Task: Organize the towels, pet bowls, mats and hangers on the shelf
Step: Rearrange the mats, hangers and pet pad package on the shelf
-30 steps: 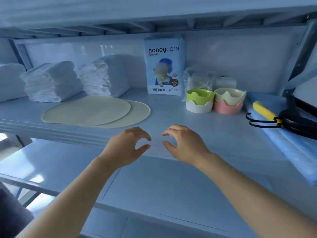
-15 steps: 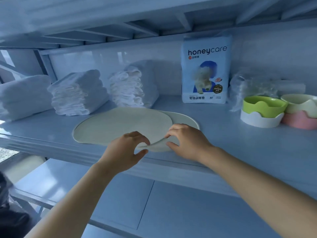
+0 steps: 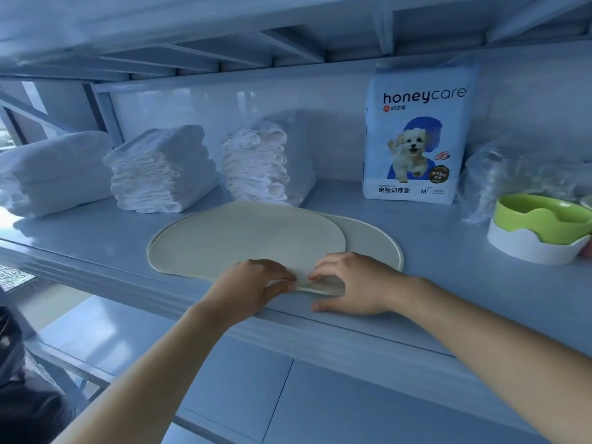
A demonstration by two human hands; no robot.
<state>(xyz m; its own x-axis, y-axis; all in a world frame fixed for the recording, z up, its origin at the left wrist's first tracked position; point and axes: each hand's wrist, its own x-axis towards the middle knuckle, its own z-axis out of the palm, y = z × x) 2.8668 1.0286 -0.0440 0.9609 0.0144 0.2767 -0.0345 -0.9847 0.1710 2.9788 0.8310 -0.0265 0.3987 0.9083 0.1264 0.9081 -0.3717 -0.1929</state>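
Two pale oval mats lie overlapped on the shelf [image 3: 96, 245]; the top mat [image 3: 246, 238] covers most of the lower mat [image 3: 371, 241]. My left hand [image 3: 253, 286] pinches the top mat's near edge, which is lifted slightly. My right hand [image 3: 355, 283] pinches the same lifted edge, thumb resting by the shelf's front lip. Three stacks of white folded towels [image 3: 163, 171] stand behind the mats. A green pet bowl in a white base [image 3: 538, 232] sits at the right edge.
A honeycare pet pad pack [image 3: 413, 139] stands upright at the back. Clear plastic bags [image 3: 512, 174] lie behind the bowl. The upper shelf's underside [image 3: 288, 36] hangs low overhead. A lower shelf [image 3: 288, 395] runs beneath my arms.
My view has swung left and closer to the mats. Both hands moved from hovering in front of the shelf to the mats' near edge and took hold of it, lifting it slightly.
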